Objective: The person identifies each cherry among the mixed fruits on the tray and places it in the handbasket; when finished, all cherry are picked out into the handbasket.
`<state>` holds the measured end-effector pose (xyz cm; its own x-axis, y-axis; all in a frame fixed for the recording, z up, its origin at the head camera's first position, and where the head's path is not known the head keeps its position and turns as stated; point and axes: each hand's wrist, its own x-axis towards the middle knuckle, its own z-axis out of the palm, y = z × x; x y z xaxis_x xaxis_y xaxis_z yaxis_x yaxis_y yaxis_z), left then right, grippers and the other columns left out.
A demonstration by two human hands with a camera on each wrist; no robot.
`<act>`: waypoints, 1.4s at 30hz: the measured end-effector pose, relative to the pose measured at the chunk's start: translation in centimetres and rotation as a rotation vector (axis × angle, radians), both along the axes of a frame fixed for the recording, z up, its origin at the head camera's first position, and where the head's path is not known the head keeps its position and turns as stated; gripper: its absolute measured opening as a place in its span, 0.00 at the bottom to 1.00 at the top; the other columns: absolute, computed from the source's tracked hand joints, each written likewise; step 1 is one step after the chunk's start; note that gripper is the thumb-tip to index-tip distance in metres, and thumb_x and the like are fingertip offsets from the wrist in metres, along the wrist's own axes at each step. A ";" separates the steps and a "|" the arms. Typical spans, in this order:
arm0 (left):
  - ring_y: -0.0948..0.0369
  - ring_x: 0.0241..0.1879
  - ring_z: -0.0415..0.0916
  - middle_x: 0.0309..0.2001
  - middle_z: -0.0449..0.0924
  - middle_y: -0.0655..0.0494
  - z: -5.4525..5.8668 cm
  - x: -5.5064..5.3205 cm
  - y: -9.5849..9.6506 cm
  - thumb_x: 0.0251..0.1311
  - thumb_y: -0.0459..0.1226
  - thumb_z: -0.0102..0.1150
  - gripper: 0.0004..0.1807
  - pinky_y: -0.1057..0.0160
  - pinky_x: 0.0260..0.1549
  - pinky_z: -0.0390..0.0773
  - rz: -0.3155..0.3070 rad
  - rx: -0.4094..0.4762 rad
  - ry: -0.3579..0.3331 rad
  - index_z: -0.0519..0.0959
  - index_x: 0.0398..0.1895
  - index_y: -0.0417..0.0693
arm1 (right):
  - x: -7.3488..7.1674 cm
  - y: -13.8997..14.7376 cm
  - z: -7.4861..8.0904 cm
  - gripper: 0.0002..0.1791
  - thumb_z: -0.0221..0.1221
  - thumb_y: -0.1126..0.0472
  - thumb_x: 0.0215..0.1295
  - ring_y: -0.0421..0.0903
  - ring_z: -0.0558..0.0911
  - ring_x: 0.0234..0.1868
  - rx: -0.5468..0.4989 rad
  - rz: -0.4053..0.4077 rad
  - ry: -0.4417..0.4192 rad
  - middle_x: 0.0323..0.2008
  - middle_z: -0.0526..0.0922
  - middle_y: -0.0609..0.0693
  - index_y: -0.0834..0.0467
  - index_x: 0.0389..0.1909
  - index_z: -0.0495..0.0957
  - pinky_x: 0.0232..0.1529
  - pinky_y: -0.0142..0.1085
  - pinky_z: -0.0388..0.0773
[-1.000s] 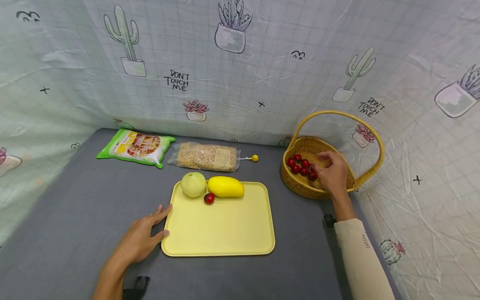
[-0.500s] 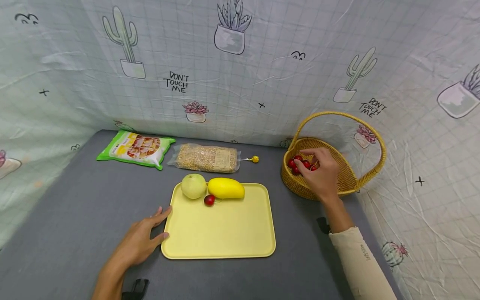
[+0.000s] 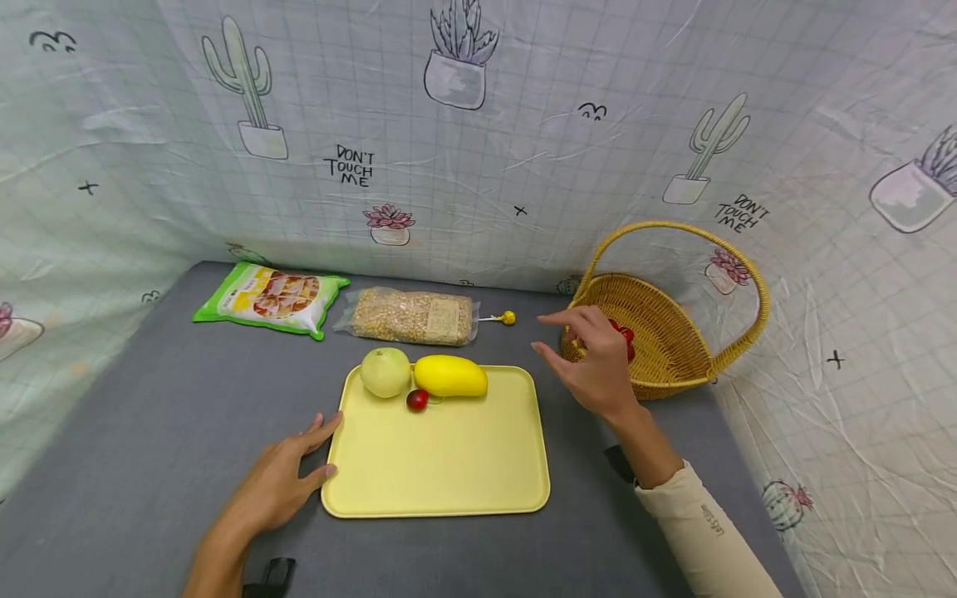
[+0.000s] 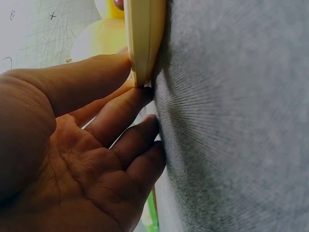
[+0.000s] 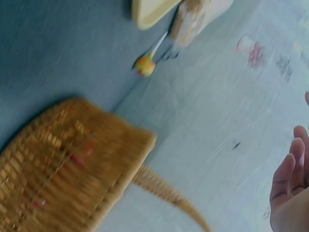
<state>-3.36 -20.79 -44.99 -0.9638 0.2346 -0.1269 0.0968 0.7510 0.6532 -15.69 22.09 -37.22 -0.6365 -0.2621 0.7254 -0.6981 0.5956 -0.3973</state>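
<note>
My left hand [image 3: 272, 477] rests its fingertips against the left edge of a yellow tray [image 3: 441, 457]; in the left wrist view the thumb touches the rim [image 4: 142, 43]. On the tray lie a pale green round fruit [image 3: 385, 372], a yellow mango [image 3: 452, 376] and a red cherry [image 3: 417, 400]. Thumb and forefinger spread apart with nothing between them, my right hand [image 3: 591, 361] hovers at the near left side of a wicker basket [image 3: 676, 349]. It hides part of the cherries [image 3: 626, 336] in there. A lollipop [image 3: 508, 317] lies left of its fingertips.
Behind the tray lie a bag of beans or grains [image 3: 411, 316] and a green-and-white snack bag [image 3: 272, 297]. The basket's tall handle [image 3: 673, 226] arches up at the right. A printed cloth [image 3: 478, 199] hangs along the back of the grey table [image 3: 172, 390].
My right hand has come out of the basket and moved left, its thumb and forefinger spreading wider. My left hand stays at the tray's edge.
</note>
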 end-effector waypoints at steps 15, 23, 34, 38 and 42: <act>0.32 0.76 0.64 0.77 0.62 0.29 0.1 -0.1 0.0 0.66 0.37 0.71 0.43 0.26 0.65 0.71 -0.005 -0.012 0.005 0.64 0.83 0.49 | 2.0 -5.3 -1.0 0.21 0.80 0.61 0.57 0.45 0.79 0.36 0.181 0.177 -0.101 0.47 0.88 0.48 0.53 0.52 0.89 0.35 0.34 0.79; 0.32 0.75 0.64 0.77 0.63 0.28 0.0 -0.2 -0.1 0.66 0.36 0.72 0.43 0.26 0.64 0.71 -0.008 -0.010 0.004 0.64 0.83 0.49 | 2.9 -8.0 -2.3 0.23 0.80 0.60 0.58 0.43 0.82 0.41 0.303 0.220 -0.203 0.52 0.90 0.45 0.50 0.56 0.88 0.34 0.28 0.77; 0.32 0.75 0.66 0.76 0.63 0.28 -0.1 -0.1 -0.1 0.66 0.36 0.72 0.43 0.26 0.64 0.72 -0.004 -0.008 0.019 0.64 0.83 0.48 | 3.1 -11.2 -3.5 0.24 0.78 0.59 0.61 0.44 0.87 0.57 0.455 0.242 -0.437 0.58 0.89 0.44 0.49 0.59 0.88 0.48 0.38 0.87; 0.32 0.74 0.66 0.76 0.63 0.28 -0.1 -0.1 -0.2 0.66 0.36 0.72 0.43 0.27 0.63 0.72 -0.008 -0.012 0.017 0.64 0.83 0.48 | 2.9 -12.2 -4.1 0.23 0.77 0.59 0.62 0.42 0.87 0.58 0.495 0.234 -0.466 0.58 0.89 0.41 0.46 0.59 0.88 0.48 0.37 0.86; 0.32 0.75 0.66 0.76 0.63 0.28 -0.1 -0.1 -0.1 0.66 0.36 0.72 0.43 0.27 0.64 0.72 -0.012 -0.005 0.012 0.64 0.83 0.48 | 2.6 -12.9 -4.5 0.23 0.77 0.59 0.62 0.41 0.87 0.59 0.525 0.224 -0.470 0.58 0.89 0.40 0.45 0.59 0.88 0.49 0.37 0.86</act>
<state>-3.49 -20.91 -45.06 -0.9624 0.2457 -0.1162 0.1139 0.7527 0.6484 -13.06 9.21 -41.68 -0.7395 -0.6599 0.1329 -0.6518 0.6526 -0.3863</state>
